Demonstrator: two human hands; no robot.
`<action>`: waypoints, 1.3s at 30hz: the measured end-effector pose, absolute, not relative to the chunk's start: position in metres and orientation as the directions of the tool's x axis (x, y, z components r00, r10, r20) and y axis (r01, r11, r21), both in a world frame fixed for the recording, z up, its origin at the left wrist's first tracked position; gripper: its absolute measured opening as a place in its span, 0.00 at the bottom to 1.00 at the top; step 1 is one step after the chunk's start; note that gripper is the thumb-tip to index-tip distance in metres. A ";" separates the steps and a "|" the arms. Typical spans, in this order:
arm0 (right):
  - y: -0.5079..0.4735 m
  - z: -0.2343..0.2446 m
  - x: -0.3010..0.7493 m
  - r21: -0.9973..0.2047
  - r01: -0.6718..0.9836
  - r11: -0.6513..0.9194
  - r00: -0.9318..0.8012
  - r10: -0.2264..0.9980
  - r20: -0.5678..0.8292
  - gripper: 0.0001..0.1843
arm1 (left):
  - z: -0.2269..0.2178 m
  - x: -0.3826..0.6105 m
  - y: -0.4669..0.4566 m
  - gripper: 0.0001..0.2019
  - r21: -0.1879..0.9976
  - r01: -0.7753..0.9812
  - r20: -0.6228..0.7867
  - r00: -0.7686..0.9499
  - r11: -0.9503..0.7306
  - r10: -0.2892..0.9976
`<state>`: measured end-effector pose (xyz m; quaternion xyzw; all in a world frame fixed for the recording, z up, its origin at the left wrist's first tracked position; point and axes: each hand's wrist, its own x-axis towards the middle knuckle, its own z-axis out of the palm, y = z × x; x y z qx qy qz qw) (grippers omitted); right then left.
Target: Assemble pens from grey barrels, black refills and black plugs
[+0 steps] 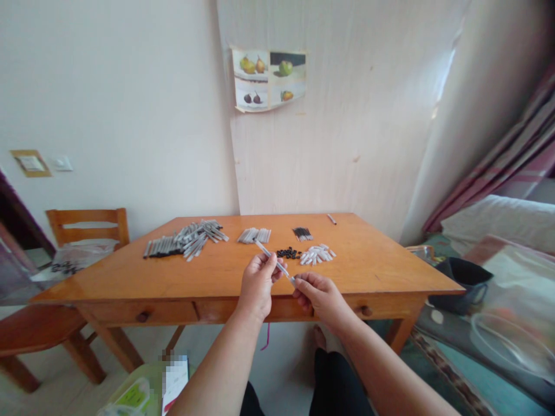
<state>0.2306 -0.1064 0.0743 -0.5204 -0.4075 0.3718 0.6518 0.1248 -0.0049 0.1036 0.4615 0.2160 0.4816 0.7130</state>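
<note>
Head view, item one: slim pale tube (262,248), one, held slantwise in the air above the front edge of the worktop (225,279), right of that edge's midpoint. Left hand (259,283): thumb and fingers closed on its middle length. Right hand (318,290): thumb and fingertips pinched together on its near end; whether a smaller part is also held there cannot be told.

Handling, as judged: light; fairly stiff but likely to bend if pressed midway; smooth, apt to roll or slip; thin-walled, so not to be squeezed hard. Best hold: a light pinch near each end, kept in line.

Also on the worktop: grey barrels (203,234), heaped toward the back left corner; pale rods (249,235), near the back edge; black rods (302,233), right of these; black pieces (288,253) and white pieces (317,254), nearer the front edge.
</note>
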 end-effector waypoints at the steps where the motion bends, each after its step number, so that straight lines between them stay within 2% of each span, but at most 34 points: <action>1: -0.106 0.075 0.231 -0.981 -0.057 0.184 0.391 0.909 0.148 0.17 | 0.103 0.125 -0.005 0.19 0.868 -0.484 0.138 0.444 0.107 0.885; 22: -0.103 0.078 0.225 -0.977 -0.040 0.210 0.382 0.907 0.179 0.16 | 0.100 0.125 -0.009 0.16 0.888 -0.454 0.169 0.459 0.067 0.872; 31: -0.104 0.077 0.222 -0.960 -0.095 0.264 0.375 0.902 0.212 0.15 | 0.099 0.127 -0.012 0.17 0.900 -0.432 0.172 0.463 0.052 0.870; 39: -0.109 0.077 0.219 -0.964 -0.023 0.264 0.419 0.878 0.230 0.13 | 0.101 0.128 -0.020 0.15 0.914 -0.405 0.205 0.470 0.003 0.858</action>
